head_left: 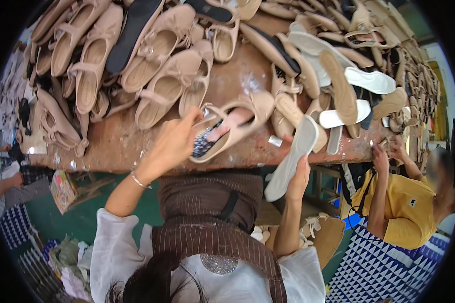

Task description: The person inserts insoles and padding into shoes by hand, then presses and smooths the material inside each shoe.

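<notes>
A beige strapped flat shoe (255, 113) with a bow lies tilted at the front edge of the worn brown table (111, 146). Inside it show a dark patterned lining and a pinkish patch. My left hand (174, 136) grips this shoe by its strap side near the heel, fingers bent over the edge. To the right, my right hand (299, 179) pinches a long white insole (301, 146), which is held upright and slanting at the table's edge. Past it are a beige insole (338, 86) and white insoles (371, 81) in a loose pile.
Many beige bow shoes (162, 88) are heaped along the far side and left. At the right, a person in a yellow shirt (404, 207) works at the same table. A cardboard box (328, 235) with pale shoes stands below, beside my right arm.
</notes>
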`<state>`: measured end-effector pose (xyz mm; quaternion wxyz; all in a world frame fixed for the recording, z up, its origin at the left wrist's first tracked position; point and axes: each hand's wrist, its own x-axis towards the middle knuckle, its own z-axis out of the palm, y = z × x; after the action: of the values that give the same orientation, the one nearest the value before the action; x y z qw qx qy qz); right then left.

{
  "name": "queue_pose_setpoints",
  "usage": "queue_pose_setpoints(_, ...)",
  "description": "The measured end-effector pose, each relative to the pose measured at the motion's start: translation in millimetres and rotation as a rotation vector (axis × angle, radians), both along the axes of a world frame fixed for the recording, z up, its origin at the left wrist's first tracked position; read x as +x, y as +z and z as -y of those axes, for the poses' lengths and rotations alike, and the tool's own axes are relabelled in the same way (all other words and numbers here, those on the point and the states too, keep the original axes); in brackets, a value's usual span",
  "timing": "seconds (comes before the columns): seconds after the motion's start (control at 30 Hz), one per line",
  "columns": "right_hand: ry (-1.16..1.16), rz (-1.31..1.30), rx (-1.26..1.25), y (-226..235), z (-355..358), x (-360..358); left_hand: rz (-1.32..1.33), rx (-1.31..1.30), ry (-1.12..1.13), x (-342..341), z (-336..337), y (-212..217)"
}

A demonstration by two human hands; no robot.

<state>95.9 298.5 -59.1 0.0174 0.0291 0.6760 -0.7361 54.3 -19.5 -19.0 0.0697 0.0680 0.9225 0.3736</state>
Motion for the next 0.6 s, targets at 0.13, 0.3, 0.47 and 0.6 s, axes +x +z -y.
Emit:
queue_pose_setpoints(0.13, 0.273, -0.433, 0.973, 5, 28, -14, -0.099, -0.147, 0.128, 40, 38, -42)
queue_pose_setpoints(0.3, 0.464, -0.681, 1.063, -4, 68, -24, -0.302, -0.197, 0.528, 64, 44, -79)
queue_pose_setpoints(0.47, 0.577, -0.705, 0.837, -24, 108, -36, -0.107, 0.063, 0.740, 86, 25, -82)
queue_pose_setpoints(0.6, 0.601, -0.676, 0.767, -35, 139, -43, -0.149, 0.282, 0.755, 84, 20, -93)
